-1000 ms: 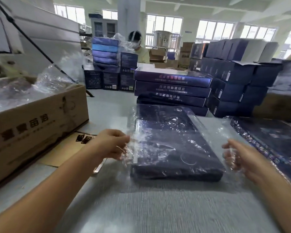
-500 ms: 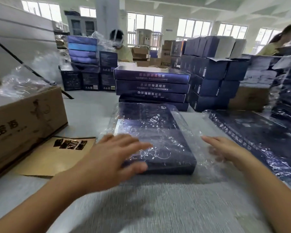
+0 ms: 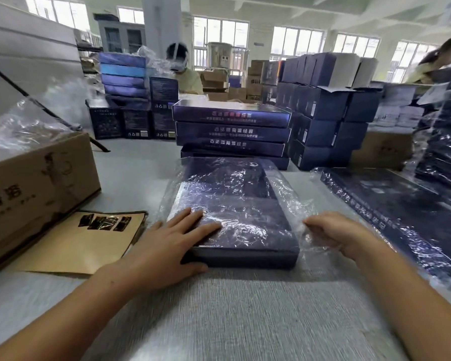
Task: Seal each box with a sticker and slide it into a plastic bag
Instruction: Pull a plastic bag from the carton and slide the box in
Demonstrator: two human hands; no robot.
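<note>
Here, the desk [image 3: 232, 321] is giving the only room for sliding on its near side, toward the person. A cardboard carton [image 3: 37, 183] is crowding the left edge, a stack of boxes [image 3: 232, 131] is closing off the far side, and bagged boxes [image 3: 391, 212] are filling the right. The box [image 3: 235, 212] is lying flat at the centre inside the plastic bag [image 3: 289, 194], with its near end at what looks like the bag's mouth. A sticker sheet [image 3: 89, 238] is lying just beside it on the left, within easy reach. The left hand [image 3: 167, 246] is pressing on the near left corner with its fingers [image 3: 201, 225] straight and flat, seemingly pinning the box. The right hand [image 3: 341, 235] is curling its fingers into the loose film at the right edge, apparently gripping it to draw the bag snug.
</note>
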